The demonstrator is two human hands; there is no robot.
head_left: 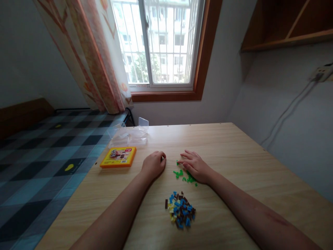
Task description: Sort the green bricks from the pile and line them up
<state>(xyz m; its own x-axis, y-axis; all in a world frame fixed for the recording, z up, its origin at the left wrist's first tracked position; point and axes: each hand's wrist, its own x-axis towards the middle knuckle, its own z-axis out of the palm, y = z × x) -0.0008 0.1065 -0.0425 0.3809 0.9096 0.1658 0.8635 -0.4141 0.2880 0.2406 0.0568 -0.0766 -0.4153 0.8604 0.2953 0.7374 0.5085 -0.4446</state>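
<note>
While both forearms reach in from the near side, angled inward, the right hand (197,168) lies palm down, fingers fanned toward far left, among the green pieces (190,178) at mid-surface. Right grip spread, nothing visibly pinched; one fingertip at or touching a lone green bit. Left hand (154,164) rests on its side, left of the green pieces and apart from them, wrist low, fingers curled in; can't tell if that grip has anything. Mixed blue, brown and yellow pile (182,210) sits nearer, between the forearms. Orange-yellow box (118,157) and clear plastic packaging (129,136) far left on surface (221,146).
</note>
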